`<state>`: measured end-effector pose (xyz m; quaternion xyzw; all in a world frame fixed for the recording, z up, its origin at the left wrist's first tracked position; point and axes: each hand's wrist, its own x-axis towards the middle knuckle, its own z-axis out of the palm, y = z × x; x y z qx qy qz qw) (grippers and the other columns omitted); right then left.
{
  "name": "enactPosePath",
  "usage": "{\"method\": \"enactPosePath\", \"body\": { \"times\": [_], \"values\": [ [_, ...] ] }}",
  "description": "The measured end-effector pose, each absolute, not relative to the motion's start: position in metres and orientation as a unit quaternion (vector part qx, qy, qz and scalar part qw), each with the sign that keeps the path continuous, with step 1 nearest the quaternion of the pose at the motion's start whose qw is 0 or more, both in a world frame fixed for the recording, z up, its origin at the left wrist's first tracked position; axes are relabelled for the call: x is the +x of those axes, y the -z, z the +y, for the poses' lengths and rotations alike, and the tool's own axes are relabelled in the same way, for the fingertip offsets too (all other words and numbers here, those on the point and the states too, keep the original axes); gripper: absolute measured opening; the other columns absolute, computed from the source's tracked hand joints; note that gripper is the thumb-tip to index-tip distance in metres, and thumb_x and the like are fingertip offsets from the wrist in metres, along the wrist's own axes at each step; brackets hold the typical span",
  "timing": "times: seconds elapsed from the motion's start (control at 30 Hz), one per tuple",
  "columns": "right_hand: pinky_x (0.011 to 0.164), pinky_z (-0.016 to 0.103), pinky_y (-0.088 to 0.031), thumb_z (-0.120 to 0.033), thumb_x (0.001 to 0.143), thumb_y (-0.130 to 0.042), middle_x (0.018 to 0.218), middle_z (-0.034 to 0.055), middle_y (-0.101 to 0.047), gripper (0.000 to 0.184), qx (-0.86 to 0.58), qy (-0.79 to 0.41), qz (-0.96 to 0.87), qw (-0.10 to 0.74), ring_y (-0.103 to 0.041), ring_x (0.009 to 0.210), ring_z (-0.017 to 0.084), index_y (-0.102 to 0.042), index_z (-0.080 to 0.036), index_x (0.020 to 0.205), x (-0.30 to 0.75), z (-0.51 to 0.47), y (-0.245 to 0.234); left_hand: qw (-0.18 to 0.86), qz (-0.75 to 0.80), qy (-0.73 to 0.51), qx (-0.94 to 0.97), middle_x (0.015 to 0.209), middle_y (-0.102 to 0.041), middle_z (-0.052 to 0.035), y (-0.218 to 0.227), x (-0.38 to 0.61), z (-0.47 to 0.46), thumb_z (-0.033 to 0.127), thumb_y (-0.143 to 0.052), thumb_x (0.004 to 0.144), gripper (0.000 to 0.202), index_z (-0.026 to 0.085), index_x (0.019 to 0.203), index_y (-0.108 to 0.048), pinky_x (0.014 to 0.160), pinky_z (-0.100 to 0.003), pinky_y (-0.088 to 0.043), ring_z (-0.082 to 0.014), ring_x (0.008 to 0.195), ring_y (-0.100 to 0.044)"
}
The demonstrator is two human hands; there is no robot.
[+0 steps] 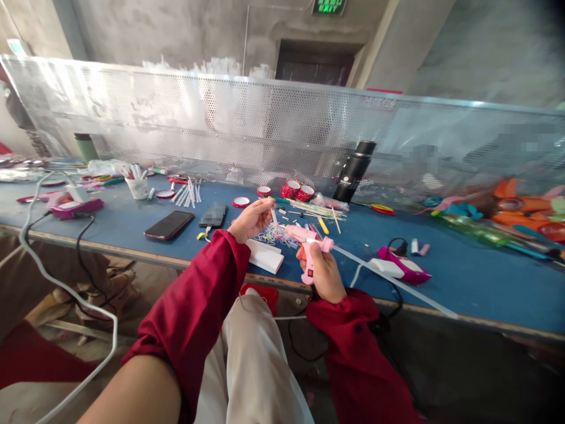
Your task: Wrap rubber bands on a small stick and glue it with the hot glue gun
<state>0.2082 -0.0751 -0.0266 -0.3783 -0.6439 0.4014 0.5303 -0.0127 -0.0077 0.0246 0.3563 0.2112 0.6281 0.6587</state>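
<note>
My right hand [321,270] is wrapped round the grip of a pink hot glue gun [309,244], whose nozzle points left. My left hand [252,219] pinches a thin white stick [274,217] upright, its lower end just in front of the gun's nozzle. Both hands hover over the near edge of the blue table [463,277]. Under them lie a heap of small coloured rubber bands [273,237] and a white foam block [265,255]. Both sleeves are dark red.
A black phone [169,225] lies to the left, red tape rolls [296,191] and a black flask [354,171] behind. A second glue gun [399,266] rests at right, another [73,205] at far left. A perforated metal screen [282,129] backs the table. Cables hang off the front edge.
</note>
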Motion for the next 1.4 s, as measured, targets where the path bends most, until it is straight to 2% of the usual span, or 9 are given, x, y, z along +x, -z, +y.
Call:
{"method": "enactPosePath", "body": {
  "times": [0.57,1.4],
  "values": [
    [0.045,0.025,-0.035,-0.078,0.093,-0.038,0.054,0.0009,-0.054,0.067,-0.382,-0.344,-0.686,0.514,-0.045,0.046,0.011,-0.056,-0.02,0.065,0.2105,-0.0762,0.0236,0.666,0.2,-0.619,0.365,0.078,-0.068,0.0032,-0.0233,-0.013,-0.0072,0.019,-0.077,0.084,0.017,0.014,0.094,-0.064,0.052,-0.011,-0.053,-0.0013,0.051,-0.06],
    [0.046,0.026,-0.033,-0.076,0.095,-0.038,0.051,-0.0003,-0.05,0.066,-0.375,-0.348,-0.695,0.505,-0.043,0.046,0.011,-0.053,-0.02,0.063,0.2107,-0.0773,0.022,0.668,0.195,-0.63,0.345,0.075,-0.067,0.0043,-0.0255,-0.0139,-0.0072,0.02,-0.078,0.083,0.019,0.015,0.095,-0.064,0.052,-0.01,-0.051,-0.0014,0.051,-0.06]
  ]
}}
